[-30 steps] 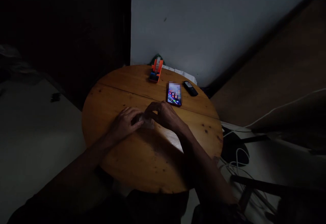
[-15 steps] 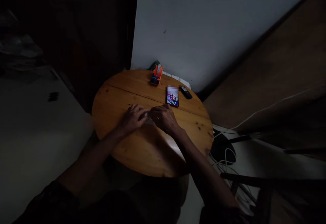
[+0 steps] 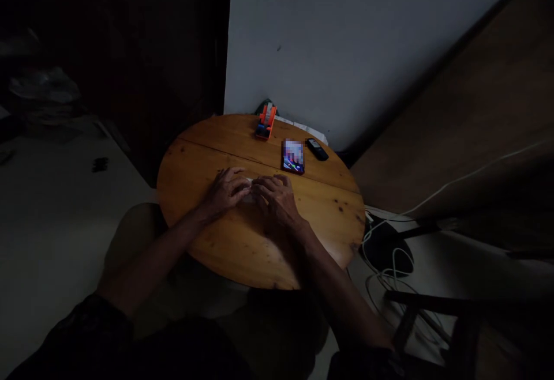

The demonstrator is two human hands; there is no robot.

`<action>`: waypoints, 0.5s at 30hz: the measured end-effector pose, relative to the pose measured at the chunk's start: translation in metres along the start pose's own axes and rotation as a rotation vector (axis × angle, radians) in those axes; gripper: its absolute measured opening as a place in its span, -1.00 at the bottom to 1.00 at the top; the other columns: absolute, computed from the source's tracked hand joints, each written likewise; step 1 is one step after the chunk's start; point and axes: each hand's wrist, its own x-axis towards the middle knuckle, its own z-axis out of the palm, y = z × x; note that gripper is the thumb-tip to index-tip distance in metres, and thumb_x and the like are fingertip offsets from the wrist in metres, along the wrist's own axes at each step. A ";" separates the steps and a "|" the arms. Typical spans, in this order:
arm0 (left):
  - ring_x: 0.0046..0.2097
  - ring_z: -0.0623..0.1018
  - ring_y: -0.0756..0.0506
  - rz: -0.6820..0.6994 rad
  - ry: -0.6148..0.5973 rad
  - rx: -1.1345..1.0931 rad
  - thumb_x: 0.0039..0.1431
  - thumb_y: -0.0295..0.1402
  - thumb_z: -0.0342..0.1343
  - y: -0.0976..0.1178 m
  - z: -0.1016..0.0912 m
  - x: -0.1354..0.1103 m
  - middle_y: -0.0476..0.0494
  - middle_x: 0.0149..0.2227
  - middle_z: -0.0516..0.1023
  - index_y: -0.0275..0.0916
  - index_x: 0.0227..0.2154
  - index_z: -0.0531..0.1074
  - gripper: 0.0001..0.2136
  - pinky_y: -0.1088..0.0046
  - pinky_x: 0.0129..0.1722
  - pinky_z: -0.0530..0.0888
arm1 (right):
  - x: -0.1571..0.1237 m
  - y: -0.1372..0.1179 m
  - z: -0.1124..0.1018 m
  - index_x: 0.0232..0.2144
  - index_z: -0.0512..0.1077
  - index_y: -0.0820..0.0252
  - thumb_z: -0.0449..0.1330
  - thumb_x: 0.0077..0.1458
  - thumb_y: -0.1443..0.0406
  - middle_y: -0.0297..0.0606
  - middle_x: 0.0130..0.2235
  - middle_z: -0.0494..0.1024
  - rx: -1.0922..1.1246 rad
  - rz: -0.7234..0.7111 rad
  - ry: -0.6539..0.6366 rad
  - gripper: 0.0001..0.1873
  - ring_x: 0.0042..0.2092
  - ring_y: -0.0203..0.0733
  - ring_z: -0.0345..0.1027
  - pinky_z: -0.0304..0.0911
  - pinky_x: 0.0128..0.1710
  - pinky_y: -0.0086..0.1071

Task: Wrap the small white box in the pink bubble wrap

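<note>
My left hand (image 3: pixel 224 192) and my right hand (image 3: pixel 277 196) meet over the middle of the round wooden table (image 3: pixel 259 253). Their fingers are curled and closed on a small pale thing (image 3: pixel 248 198), thin and whitish, mostly covered by the fingers. Its kind is too dim to make out. Just beyond the right hand lies a smartphone (image 3: pixel 293 157) with its screen lit. To the right of it is a black keypad phone (image 3: pixel 317 149).
An orange tape dispenser (image 3: pixel 266 120) stands at the table's far edge, near the pale wall (image 3: pixel 329 40). White paper (image 3: pixel 303 129) shows behind it. Looped white cables (image 3: pixel 393 264) and a dark wooden chair or stool (image 3: pixel 433 305) are on the floor side at right.
The right hand's fingers have shifted and spread a little over the pale thing, while the left stays close beside it. The phone's screen picture differs, and the view has moved slightly.
</note>
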 end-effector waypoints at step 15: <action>0.18 0.46 -0.19 -0.029 0.002 -0.079 0.24 -0.41 0.16 0.004 -0.002 -0.001 -0.18 0.12 0.44 -0.16 -0.24 0.59 -0.88 0.11 0.21 0.42 | -0.007 0.006 0.003 0.00 0.52 0.10 0.04 0.33 0.22 -0.11 0.11 0.54 0.143 0.215 0.126 -0.68 0.13 0.02 0.33 0.14 0.04 -0.12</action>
